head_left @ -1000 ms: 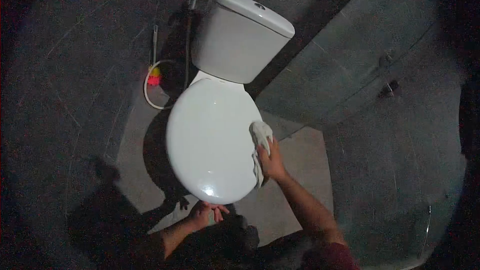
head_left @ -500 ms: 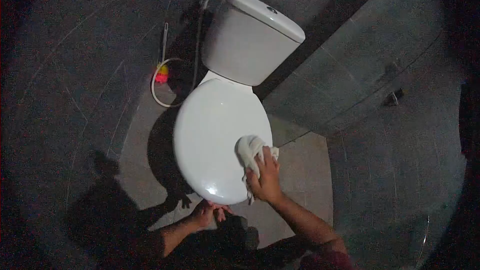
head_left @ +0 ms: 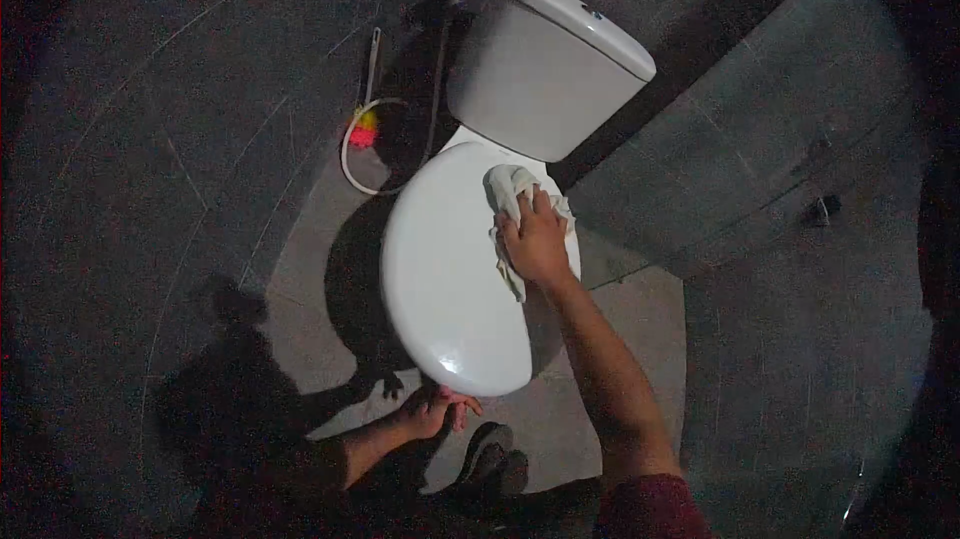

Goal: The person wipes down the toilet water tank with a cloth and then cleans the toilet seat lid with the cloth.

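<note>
A white toilet lid [head_left: 440,259] lies closed below the tank. On the right part of the lid, toward the tank, my right hand [head_left: 537,247] presses a bunched whitish cloth [head_left: 512,182], its fingers curled over it. One end of the cloth, with a greenish-yellow patch, trails toward the front. My left hand [head_left: 432,415] is at the lid's front edge, with some fingers stretched to the right and apart. Part of that hand is hidden by the rim, and I see nothing held in it.
Behind the lid stands the white tank [head_left: 545,74] with its flush button [head_left: 592,11]. On the left are a spray hose [head_left: 346,154] and a brush [head_left: 364,127] with a pink and yellow head. A glass panel [head_left: 740,139] rises on the right. A shoe [head_left: 488,449] shows below.
My right hand has slid the cloth up the lid toward the tank. My left hand stays at the front edge. The view has shifted, so the toilet appears farther right and slightly higher.
</note>
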Demonstrator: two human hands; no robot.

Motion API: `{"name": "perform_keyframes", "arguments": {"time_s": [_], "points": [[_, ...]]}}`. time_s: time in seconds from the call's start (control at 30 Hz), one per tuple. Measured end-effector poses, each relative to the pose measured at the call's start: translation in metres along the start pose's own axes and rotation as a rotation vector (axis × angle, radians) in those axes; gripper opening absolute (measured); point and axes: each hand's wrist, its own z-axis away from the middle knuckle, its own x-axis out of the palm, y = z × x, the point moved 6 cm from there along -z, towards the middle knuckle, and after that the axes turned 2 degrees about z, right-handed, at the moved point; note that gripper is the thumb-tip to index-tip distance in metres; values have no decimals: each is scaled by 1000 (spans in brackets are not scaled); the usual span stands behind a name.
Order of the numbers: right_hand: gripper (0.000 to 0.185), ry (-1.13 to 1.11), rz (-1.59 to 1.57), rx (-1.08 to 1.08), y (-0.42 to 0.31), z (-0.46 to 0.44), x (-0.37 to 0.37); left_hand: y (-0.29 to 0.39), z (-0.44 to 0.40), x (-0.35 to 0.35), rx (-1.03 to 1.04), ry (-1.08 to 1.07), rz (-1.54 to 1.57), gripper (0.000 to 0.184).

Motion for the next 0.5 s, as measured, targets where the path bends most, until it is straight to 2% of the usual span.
{"name": "perform_keyframes", "arguments": {"time_s": [0.13, 0.17, 0.23, 0.33, 0.37, 0.47, 0.5], "points": [[60, -102, -128, -201, -49, 65, -21, 12, 3, 1, -19, 51, 27, 91], [60, -107, -134, -203, -48, 86, -23, 15, 5, 2, -20, 47, -47, 85], [60, -158, -219, -407, -42, 119, -27, 12, 3, -3, -15, 47, -127, 81], [59, -302, -274, -465, -10, 123, -35, 9, 4, -2, 16, -26, 102, 73], [57, -283, -218, -453, -5, 119, -37, 12, 5, -5, 54, 12, 7, 72], [57, -231, -306, -384, -3, 109, -34, 10, 7, 2, 14, 99, 79, 70], [56, -218, -272, -389, -5, 106, -34, 2, 8, 2, 20, 67, 53, 76]]}}
